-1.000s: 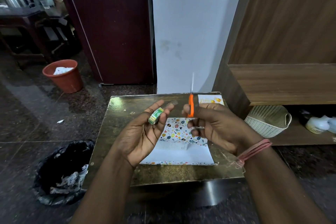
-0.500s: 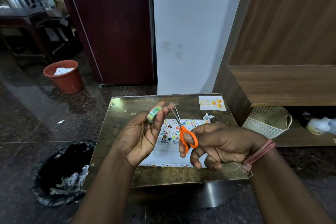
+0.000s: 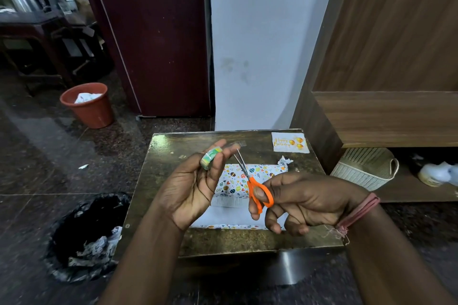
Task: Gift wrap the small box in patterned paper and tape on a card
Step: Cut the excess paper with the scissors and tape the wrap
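My left hand (image 3: 193, 186) holds a small green tape roll (image 3: 210, 157) between thumb and fingers, and a clear strip of tape (image 3: 235, 144) stretches from it past my fingertips. My right hand (image 3: 304, 202) grips orange-handled scissors (image 3: 256, 189), blades slightly parted and pointing up toward the tape strip. Below both hands the small box (image 3: 238, 178), partly covered in white paper with coloured egg prints, lies on the low table (image 3: 168, 176). A loose white flap of the paper (image 3: 230, 218) spreads toward me. A "Happy Birthday" card (image 3: 290, 142) lies at the table's far right corner.
A scrap of paper (image 3: 285, 162) lies beside the box. A black-lined bin (image 3: 86, 238) stands left of the table, an orange bucket (image 3: 86, 105) farther back. A white woven basket (image 3: 366, 168) sits on a low shelf at right. A wall rises behind the table.
My right hand has lowered and turned the scissors from upright to slanting toward the tape strip. The left hand with the roll has barely moved.
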